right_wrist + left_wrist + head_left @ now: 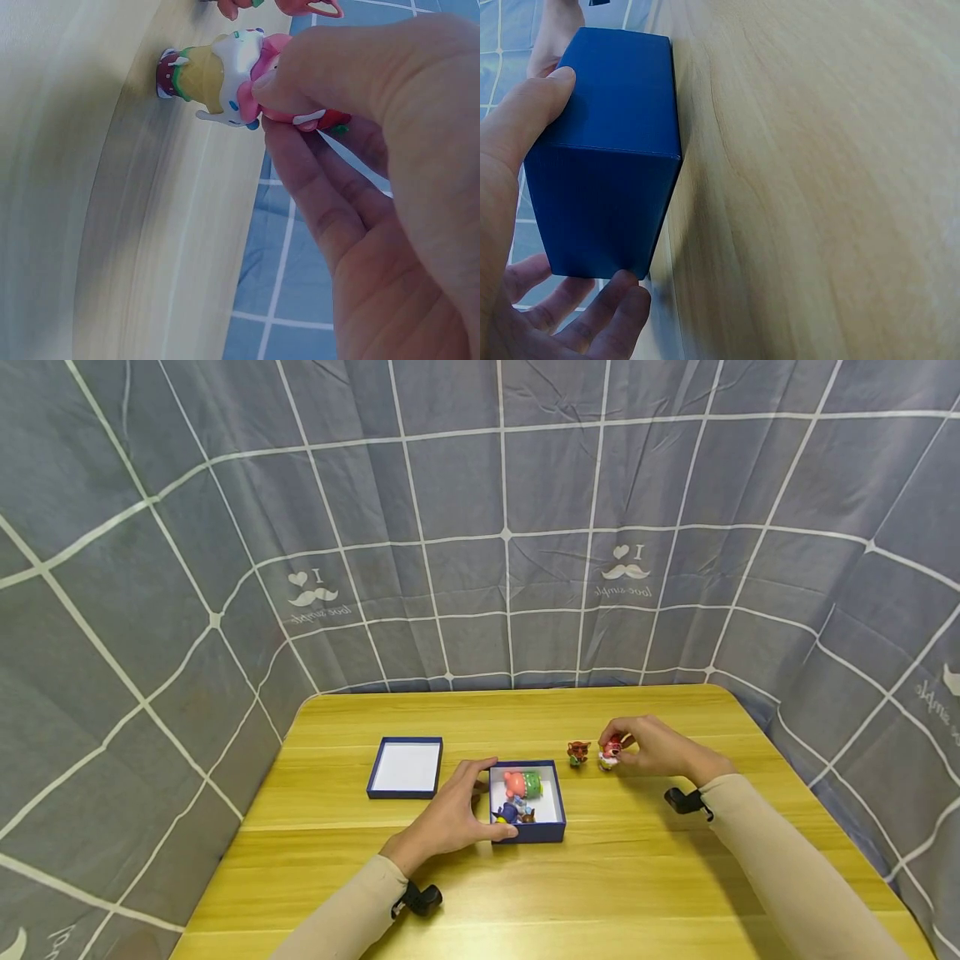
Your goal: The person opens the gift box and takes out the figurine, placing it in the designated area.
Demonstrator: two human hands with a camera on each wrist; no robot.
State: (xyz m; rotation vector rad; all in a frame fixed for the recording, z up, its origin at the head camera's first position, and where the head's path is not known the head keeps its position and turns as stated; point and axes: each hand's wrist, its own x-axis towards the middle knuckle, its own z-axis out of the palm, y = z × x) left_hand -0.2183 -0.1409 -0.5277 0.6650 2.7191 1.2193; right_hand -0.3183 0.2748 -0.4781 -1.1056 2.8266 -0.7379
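My left hand [450,814] holds a dark blue box [536,833] with a white inside, its thumb on the near wall and its other fingers round the far left corner. In the box lie a pink and green figurine [522,784], a dark blue figurine [507,812] and some smaller coloured pieces. To the right, my right hand [656,749] pinches the pink head of a toy figurine [238,71] between thumb and fingers. This figurine is upright, with a white and yellow body and a dark red base close to the tabletop. A reddish-brown figurine [577,753] stands just left of it.
A shallow blue-edged box lid [407,766], white inside, lies on the wooden table [600,893] left of the box. A grey checked curtain [465,568] hangs behind the table and along both sides.
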